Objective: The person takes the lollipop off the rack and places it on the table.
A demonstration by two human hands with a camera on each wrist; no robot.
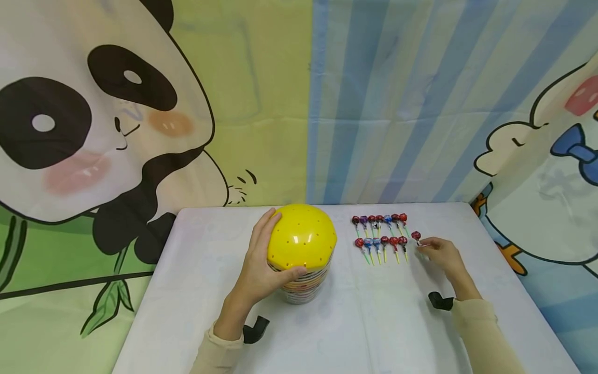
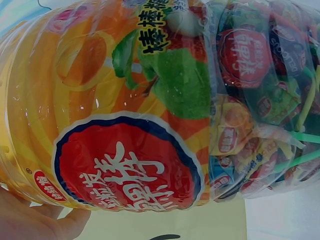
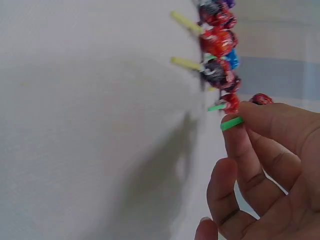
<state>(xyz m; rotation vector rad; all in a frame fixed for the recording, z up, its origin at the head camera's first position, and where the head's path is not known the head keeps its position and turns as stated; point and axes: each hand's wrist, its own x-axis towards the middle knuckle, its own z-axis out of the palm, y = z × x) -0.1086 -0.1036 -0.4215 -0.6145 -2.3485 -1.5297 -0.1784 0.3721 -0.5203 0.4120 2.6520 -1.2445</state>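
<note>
A clear plastic lollipop jar (image 2: pixel 165 85) with a yellow dotted lid (image 1: pixel 301 234) stands on the table. My left hand (image 1: pixel 261 272) grips it at the lid, fingers along the left side and thumb across the front. In the left wrist view, its orange label and wrapped lollipops (image 2: pixel 255 100) inside show. To the right, my right hand (image 1: pixel 446 257) pinches a dark red lollipop (image 1: pixel 416 236) by its green stick (image 3: pixel 232 123) between thumb and index finger. That lollipop is at the right end of two rows, a back row (image 1: pixel 379 218) and a front row (image 1: pixel 384 240), each of several lollipops.
A white cloth covers the table (image 1: pixel 345 322). Behind it hangs a printed backdrop with a panda (image 1: pixel 187 182) and blue stripes. Black wrist-camera mounts (image 1: pixel 255 330) stick out near both cuffs.
</note>
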